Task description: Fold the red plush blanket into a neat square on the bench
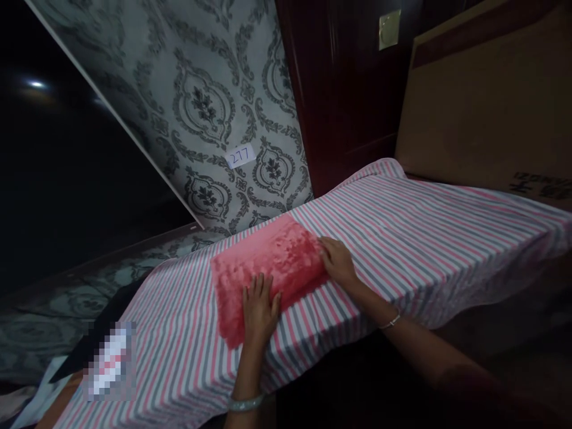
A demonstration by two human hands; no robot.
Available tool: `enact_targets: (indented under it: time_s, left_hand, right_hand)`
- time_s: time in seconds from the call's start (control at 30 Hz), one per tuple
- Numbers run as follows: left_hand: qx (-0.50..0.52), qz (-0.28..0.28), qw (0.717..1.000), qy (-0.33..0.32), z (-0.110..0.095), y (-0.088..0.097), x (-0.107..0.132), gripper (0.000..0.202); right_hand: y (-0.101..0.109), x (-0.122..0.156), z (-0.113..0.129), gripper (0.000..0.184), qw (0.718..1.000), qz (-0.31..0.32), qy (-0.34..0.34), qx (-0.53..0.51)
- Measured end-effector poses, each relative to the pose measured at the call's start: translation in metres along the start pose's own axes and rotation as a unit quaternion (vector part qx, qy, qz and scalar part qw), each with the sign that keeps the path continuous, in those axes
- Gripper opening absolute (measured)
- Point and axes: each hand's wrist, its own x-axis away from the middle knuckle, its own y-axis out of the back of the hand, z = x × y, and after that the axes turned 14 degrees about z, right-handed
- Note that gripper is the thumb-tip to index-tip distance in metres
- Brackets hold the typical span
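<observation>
A pinkish-red plush piece (286, 247), rectangular and thick, lies on a striped cloth cover (379, 220). Whether it is a cushion or a folded plush cloth, I cannot tell. My left hand (260, 307) rests flat on its near side, fingers stretched out and thumb apart. At its right end, my right hand (338, 262) has its fingers bent over the edge, gripping it. The plush surface shows dents and darker ruffled patches near the right side.
Behind the covered surface stands a patterned wall (205, 107) with a paper label (240, 156) reading 277. A large dark screen (67, 179) leans in at left. A cardboard box (487, 113) stands at back right, beside a dark red panel (339, 89).
</observation>
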Motion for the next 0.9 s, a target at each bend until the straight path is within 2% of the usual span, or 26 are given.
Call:
enact_targets:
  time_s: [0.03,0.1,0.17,0.23,0.3,0.37,0.4,0.47,0.67,0.9]
  left_hand:
    - [0.013,-0.013,1.0,-0.002,0.003,0.003,0.005,0.047]
    - [0.029,-0.074,0.997,0.023,0.014,0.007,0.017,0.044]
    - [0.048,-0.156,0.983,0.079,0.029,0.007,0.033,0.047]
    - [0.105,-0.212,0.961,0.144,0.047,0.003,0.048,0.054]
    - [0.203,-0.227,0.927,0.22,0.064,-0.003,0.061,0.062]
    - [0.303,-0.218,0.883,0.284,0.076,-0.007,0.069,0.067]
    - [0.339,-0.213,0.865,0.302,0.079,-0.007,0.071,0.067]
    - [0.377,-0.213,0.848,0.306,0.078,-0.004,0.073,0.065]
    - [0.324,-0.293,0.847,0.301,0.055,0.009,0.074,0.054]
    - [0.258,-0.277,0.884,0.275,0.053,0.007,0.083,0.044]
  right_hand:
    - [0.005,0.001,-0.013,0.046,0.998,-0.002,-0.038,-0.044]
    - [0.011,0.003,-0.033,0.04,0.987,0.028,-0.088,-0.133]
    - [0.013,0.005,-0.044,0.034,0.971,0.061,-0.094,-0.21]
    - [0.014,0.008,-0.044,0.033,0.958,0.069,-0.07,-0.27]
    - [0.014,0.01,-0.04,0.036,0.944,0.072,-0.044,-0.319]
    - [0.015,0.009,-0.037,0.036,0.925,0.094,-0.031,-0.366]
    - [0.016,0.008,-0.037,0.035,0.914,0.111,-0.031,-0.388]
    - [0.018,0.005,-0.041,0.033,0.895,0.146,-0.046,-0.418]
    - [0.025,-0.008,-0.059,0.035,0.867,0.243,-0.034,-0.433]
    - [0.033,-0.024,-0.061,0.036,0.862,0.34,0.001,-0.376]
